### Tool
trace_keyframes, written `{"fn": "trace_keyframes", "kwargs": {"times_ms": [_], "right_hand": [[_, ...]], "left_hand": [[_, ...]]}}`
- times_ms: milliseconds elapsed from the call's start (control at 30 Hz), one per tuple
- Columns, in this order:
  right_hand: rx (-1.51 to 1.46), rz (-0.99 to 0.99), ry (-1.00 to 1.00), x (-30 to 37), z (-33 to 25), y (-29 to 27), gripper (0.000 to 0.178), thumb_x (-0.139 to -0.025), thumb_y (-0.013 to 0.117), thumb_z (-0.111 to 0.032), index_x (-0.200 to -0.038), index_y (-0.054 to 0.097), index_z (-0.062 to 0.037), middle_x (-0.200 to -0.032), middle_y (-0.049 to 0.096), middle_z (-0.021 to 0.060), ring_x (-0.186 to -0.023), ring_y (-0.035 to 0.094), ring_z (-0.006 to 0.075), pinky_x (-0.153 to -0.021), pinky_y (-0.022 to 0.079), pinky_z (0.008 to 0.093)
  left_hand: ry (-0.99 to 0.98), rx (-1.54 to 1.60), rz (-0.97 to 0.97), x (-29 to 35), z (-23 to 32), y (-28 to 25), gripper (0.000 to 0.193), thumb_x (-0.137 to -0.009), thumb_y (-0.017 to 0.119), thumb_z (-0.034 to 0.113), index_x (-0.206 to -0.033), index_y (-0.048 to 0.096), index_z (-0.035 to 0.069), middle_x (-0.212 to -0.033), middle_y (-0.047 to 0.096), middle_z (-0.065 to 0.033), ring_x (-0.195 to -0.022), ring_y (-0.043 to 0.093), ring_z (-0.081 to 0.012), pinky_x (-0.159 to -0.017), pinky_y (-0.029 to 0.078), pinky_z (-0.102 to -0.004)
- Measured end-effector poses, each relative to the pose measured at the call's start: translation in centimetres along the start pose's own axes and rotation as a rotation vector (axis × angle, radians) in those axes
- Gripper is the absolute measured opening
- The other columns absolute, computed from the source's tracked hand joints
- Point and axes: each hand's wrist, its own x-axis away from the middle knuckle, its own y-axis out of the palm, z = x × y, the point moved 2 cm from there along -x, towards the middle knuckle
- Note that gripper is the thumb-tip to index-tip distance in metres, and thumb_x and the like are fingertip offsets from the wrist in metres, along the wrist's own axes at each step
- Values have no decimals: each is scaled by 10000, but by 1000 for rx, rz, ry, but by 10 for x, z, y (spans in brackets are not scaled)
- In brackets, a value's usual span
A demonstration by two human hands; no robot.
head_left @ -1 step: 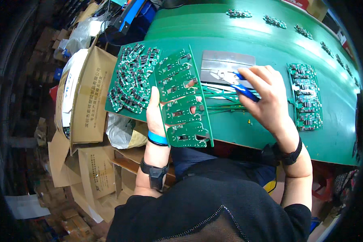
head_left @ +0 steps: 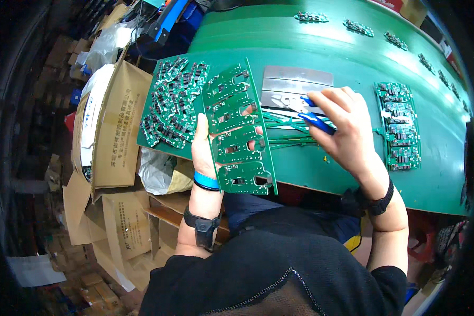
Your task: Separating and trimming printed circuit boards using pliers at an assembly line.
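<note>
Nearest the body, the left hand (head_left: 201, 150) supports a green panel (head_left: 237, 118) from its left edge and underside, thumb along the edge, fingertips showing through the cut-outs; panel is raised and tilted at the table's front edge. It carries four boards in a column, joined, with a long rail down the right side. To its right, the right hand (head_left: 350, 124) holds blue-handled pliers (head_left: 318, 124), thumb and fingers on parted handles; tool is clear of the panel, and whether its tips are apart cannot be told. Thin green strips (head_left: 289, 125) lie on the green table (head_left: 347, 187) between, a grey plate (head_left: 295, 76) just beyond. Left: a large heap of small boards (head_left: 176, 102); right: a close-set group of boards (head_left: 403, 126), joined or loose unclear. Far: boards spaced along a green surface (head_left: 311, 17). Judgement: the heap and strips suggest many boards are already separated; this panel looks undivided, its rail and all four boards left to part.
</note>
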Motion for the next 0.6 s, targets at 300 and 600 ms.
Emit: {"fn": "trace_keyframes", "kwargs": {"times_ms": [300,600], "right_hand": [[77,-86,37,0,0,6,506,-586,707,-150,-1063,554,-86,-940,541,54,-881,503,231,-751,381,354],[60,-102,42,0,1,7,513,-603,681,-153,-1094,547,-79,-1004,544,68,-964,493,246,-842,368,377]], "left_hand": [[39,41,-47,-9,-10,4,634,-907,330,509,-1383,265,96,-1426,135,-266,-961,564,-458,-639,563,-493],[1,122,-122,-9,-7,4,744,-889,272,588,-1386,221,38,-1346,348,-251,-1006,536,-461,-705,530,-514]]}}
